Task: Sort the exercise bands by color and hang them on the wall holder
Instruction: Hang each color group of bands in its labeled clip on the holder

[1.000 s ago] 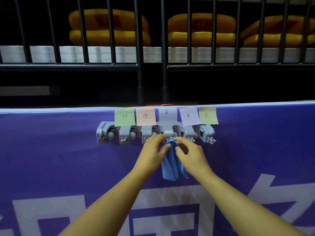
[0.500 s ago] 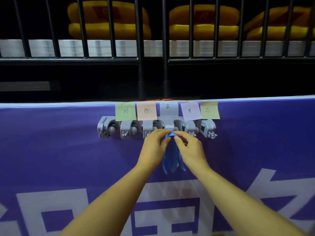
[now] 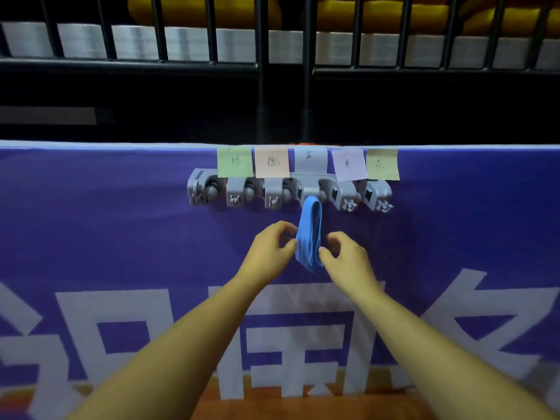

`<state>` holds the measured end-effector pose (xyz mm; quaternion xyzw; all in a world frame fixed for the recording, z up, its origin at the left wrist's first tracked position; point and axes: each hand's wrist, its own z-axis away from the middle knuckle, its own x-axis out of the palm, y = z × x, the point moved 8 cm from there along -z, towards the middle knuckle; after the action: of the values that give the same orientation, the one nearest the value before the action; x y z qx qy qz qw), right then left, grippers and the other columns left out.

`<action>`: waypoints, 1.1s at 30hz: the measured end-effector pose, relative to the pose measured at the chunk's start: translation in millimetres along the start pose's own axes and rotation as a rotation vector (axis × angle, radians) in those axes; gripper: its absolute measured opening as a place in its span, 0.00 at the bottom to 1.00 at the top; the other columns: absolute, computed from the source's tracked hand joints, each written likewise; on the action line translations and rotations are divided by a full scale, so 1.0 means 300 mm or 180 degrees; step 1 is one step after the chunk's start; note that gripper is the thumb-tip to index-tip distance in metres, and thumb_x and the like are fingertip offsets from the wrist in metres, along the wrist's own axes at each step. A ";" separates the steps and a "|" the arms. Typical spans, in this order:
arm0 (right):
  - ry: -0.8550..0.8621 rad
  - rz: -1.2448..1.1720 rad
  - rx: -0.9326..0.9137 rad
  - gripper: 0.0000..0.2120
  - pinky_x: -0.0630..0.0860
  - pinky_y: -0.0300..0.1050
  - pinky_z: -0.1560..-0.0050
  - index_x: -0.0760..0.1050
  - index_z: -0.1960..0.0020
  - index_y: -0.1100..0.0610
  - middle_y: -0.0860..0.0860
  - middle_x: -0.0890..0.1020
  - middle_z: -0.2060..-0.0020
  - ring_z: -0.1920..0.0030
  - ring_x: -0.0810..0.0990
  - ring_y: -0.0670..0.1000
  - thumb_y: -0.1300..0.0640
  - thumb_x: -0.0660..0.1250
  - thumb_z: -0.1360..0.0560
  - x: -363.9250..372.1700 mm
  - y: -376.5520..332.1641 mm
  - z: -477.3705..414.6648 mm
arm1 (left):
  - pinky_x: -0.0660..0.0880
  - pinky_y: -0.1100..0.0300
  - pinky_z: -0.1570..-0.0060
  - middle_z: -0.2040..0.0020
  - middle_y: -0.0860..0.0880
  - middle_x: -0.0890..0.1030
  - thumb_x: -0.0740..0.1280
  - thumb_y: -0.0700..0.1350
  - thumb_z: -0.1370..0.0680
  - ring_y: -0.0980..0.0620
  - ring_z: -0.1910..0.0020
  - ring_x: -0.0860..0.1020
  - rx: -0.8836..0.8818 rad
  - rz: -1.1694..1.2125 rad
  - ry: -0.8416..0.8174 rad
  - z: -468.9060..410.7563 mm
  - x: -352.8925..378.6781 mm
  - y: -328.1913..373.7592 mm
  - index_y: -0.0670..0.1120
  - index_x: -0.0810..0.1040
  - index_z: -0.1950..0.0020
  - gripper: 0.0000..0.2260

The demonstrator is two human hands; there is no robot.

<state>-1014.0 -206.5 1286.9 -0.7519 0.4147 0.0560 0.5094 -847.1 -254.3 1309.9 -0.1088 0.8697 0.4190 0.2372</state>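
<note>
Under the pale blue sticky note (image 3: 310, 160), at the middle clip of the grey wall holder (image 3: 272, 195) near the purple banner's (image 3: 91, 222) top edge, a blue exercise band (image 3: 309, 234) hangs down in a folded loop. The left hand (image 3: 269, 253) pinches the band's left edge between thumb and curled fingers (image 3: 281, 228). The right hand (image 3: 348, 259) touches the band's right edge with its thumb tip only, its fingers (image 3: 336, 237) loosely curled and gripping nothing.

Sports venue, prob. — purple banner (image 3: 91, 237), black railing (image 3: 130, 63), yellow pads (image 3: 197, 10)
</note>
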 end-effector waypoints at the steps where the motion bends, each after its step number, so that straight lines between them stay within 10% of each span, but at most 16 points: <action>1: 0.0001 0.0085 0.0046 0.17 0.71 0.40 0.46 0.73 0.35 0.56 0.50 0.78 0.40 0.41 0.76 0.49 0.54 0.65 0.23 0.013 0.024 0.034 | 0.71 0.70 0.51 0.46 0.54 0.79 0.66 0.44 0.22 0.58 0.48 0.77 -0.0110 -0.0046 -0.0018 0.035 -0.005 -0.038 0.48 0.78 0.42 0.09; 12: -0.0668 0.0346 0.0879 0.18 0.76 0.50 0.45 0.74 0.36 0.61 0.57 0.79 0.43 0.43 0.79 0.59 0.55 0.64 0.24 0.425 0.275 0.575 | 0.73 0.57 0.60 0.60 0.50 0.80 0.65 0.46 0.23 0.50 0.61 0.78 -0.1679 -0.0530 -0.0433 0.709 -0.113 -0.626 0.47 0.79 0.46 0.08; 33: -0.2700 0.0585 0.1302 0.19 0.74 0.49 0.44 0.77 0.42 0.60 0.59 0.82 0.47 0.44 0.79 0.60 0.54 0.59 0.29 1.506 0.072 1.605 | 0.62 0.59 0.59 0.51 0.39 0.82 0.64 0.40 0.24 0.39 0.48 0.78 -0.3706 -0.0755 -0.0799 1.894 -0.477 -1.442 0.42 0.78 0.48 0.07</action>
<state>-572.2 -74.3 813.8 -0.5073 0.2376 0.3198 0.7641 -373.0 -82.6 784.4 -0.2666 0.4449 0.8062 0.2845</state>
